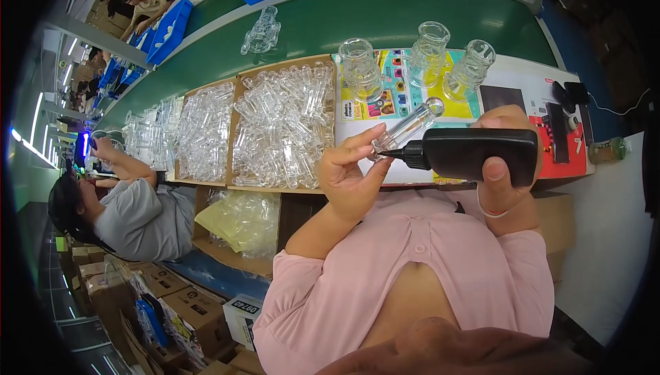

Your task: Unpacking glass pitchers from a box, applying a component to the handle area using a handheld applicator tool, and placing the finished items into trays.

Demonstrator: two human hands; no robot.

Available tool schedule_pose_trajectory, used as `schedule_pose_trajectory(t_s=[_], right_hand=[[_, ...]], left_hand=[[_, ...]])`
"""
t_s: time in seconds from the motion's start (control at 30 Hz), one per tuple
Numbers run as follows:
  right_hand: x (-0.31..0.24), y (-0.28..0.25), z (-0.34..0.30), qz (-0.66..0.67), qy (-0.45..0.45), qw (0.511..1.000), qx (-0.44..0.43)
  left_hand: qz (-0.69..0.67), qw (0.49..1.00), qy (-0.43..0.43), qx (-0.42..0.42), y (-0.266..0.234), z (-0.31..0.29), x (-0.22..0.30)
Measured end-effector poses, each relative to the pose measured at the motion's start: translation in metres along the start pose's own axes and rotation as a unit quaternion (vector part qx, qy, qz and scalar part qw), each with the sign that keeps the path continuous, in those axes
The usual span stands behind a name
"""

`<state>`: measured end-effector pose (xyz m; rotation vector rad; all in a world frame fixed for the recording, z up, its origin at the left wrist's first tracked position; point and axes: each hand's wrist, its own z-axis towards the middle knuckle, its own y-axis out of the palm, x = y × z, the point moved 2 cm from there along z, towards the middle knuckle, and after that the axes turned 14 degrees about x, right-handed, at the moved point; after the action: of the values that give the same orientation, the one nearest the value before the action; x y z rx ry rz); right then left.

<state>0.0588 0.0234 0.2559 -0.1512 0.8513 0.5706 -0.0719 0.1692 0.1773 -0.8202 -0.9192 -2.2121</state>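
Note:
Between the fingertips of my left hand (354,175) is a clear tube-shaped plastic part (407,127) with a round knob at its far end, tilted up to the right. My right hand (510,189) grips a black squeeze bottle (481,153) lying sideways. Its thin nozzle points left and reaches the near end of the clear part, by my left fingertips; whether anything comes out is too small to tell. Beyond my hands, three clear flared vessels (360,71) stand on a colourful printed sheet (394,90).
Left of my hands, cardboard trays (235,127) hold many clear tube parts (282,124). A clear assembled piece (262,31) lies on the green table (316,24). A phone (558,133) and a jar (608,151) are at right. A co-worker in grey (148,217) sits at left.

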Motion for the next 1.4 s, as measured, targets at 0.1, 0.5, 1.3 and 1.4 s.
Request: schedule_pose_trajectory(t_s=[0.1,0.5,1.3,1.4], right_hand=[[-0.001,0.0,-0.002,-0.014,-0.011,1.0,0.0],[0.005,-0.001,0.001,0.035,0.035,0.999,0.021],[-0.018,-0.003,0.009,-0.099,-0.141,0.979,-0.109],[-0.023,-0.003,0.009,-0.115,-0.173,0.967,-0.148]], left_hand=[[0.001,1.0,0.005,-0.003,0.0,-0.001,-0.001],[0.043,0.998,0.033,-0.015,0.001,0.0,0.002],[0.228,0.961,0.143,-0.062,0.0,0.006,0.008],[0.239,0.956,0.154,-0.069,0.002,0.008,0.009]])
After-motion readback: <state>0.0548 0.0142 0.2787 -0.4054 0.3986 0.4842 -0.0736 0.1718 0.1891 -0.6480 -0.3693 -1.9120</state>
